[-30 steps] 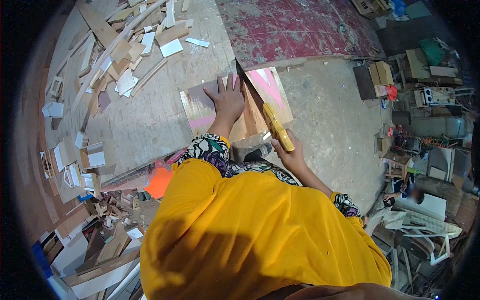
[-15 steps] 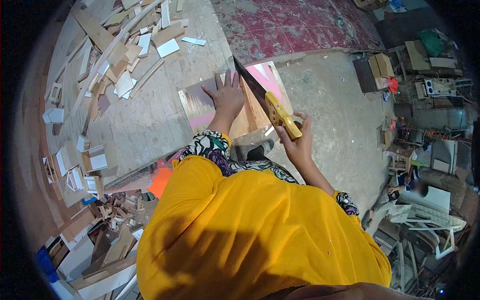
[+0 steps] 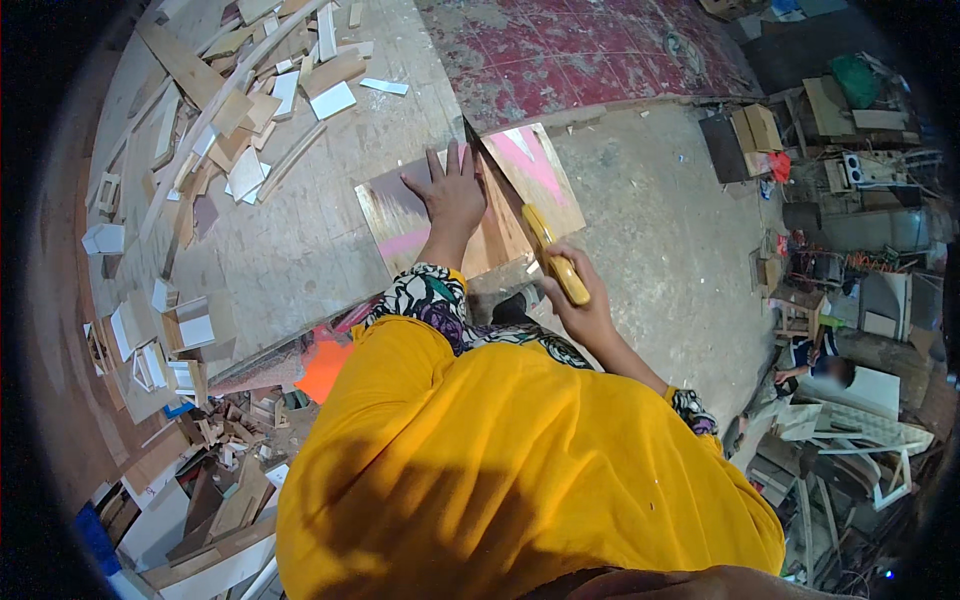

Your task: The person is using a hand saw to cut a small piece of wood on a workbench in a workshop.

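Note:
A wooden board (image 3: 510, 242) with pink markings lies at the right edge of the work table, part of it jutting past that edge. My left hand (image 3: 455, 196) rests flat on it with the fingers spread. In my right hand (image 3: 583, 300) is the yellow handle of a handsaw (image 3: 541, 228), the fingers wrapped round it. The dark blade slants up and left across the board, just right of my left fingers. How deep the teeth sit in the wood cannot be made out.
Wood offcuts (image 3: 250, 110) pile up on the far left of the table (image 3: 330, 220). More scraps (image 3: 225, 490) lie below at the left. A red tiled floor (image 3: 590, 55) spreads beyond. Cardboard boxes (image 3: 757, 130) stand at the right, and another person (image 3: 825, 365) is at the far right.
My right hand has drawn the saw back toward me, so less blade shows past the board's far edge. My left hand stays in place on the board.

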Motion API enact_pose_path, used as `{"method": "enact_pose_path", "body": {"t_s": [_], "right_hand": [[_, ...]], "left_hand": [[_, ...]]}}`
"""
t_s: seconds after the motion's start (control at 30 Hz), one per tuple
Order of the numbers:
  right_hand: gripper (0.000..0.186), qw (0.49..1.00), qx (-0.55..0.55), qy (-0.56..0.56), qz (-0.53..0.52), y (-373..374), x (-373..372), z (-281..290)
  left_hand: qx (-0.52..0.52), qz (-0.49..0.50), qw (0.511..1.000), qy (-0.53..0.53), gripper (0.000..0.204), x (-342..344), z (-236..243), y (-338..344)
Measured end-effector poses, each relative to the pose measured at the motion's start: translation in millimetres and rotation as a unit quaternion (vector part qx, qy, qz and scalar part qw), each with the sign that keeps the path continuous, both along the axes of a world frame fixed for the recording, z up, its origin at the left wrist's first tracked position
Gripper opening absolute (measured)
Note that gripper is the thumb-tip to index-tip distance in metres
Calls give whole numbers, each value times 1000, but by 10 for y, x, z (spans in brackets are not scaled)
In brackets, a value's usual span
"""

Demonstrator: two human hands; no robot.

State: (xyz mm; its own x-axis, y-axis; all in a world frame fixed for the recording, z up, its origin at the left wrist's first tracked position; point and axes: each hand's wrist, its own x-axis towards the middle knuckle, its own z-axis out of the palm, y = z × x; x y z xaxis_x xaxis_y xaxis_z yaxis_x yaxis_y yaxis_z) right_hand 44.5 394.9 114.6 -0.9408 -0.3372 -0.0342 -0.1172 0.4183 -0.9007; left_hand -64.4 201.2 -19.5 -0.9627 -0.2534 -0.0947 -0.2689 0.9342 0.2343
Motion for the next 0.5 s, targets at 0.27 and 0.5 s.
{"method": "enact_pose_path", "body": {"t_s": [0.27, 0.5], "right_hand": [[32, 999, -9, -33, -23, 179, 248, 16], [34, 999, 16, 48, 16, 75, 196, 34]], "left_hand": [[5, -23, 1000, -6, 52, 46, 92, 19], [6, -22, 1000, -19, 53, 12, 25, 15]]}}
